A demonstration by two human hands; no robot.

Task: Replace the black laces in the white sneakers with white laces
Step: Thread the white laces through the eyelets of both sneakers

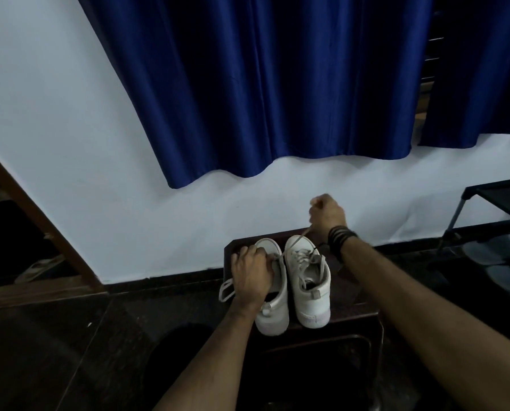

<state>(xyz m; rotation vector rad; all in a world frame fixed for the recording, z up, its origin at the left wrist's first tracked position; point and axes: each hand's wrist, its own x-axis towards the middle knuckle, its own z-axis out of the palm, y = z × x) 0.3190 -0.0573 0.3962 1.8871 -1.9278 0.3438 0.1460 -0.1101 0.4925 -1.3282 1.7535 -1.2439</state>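
2 white sneakers (292, 280) sit at 6 o'clock on a dark stool (354, 295). Left hand (252, 275) grips the left shoe; right hand (326, 213) pinches a taut white lace (299, 237) at 1 o'clock. Lace looks soft, light; pull near its tip.

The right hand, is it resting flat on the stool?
No, the right hand is raised above the sneakers, pulling a white lace taut.
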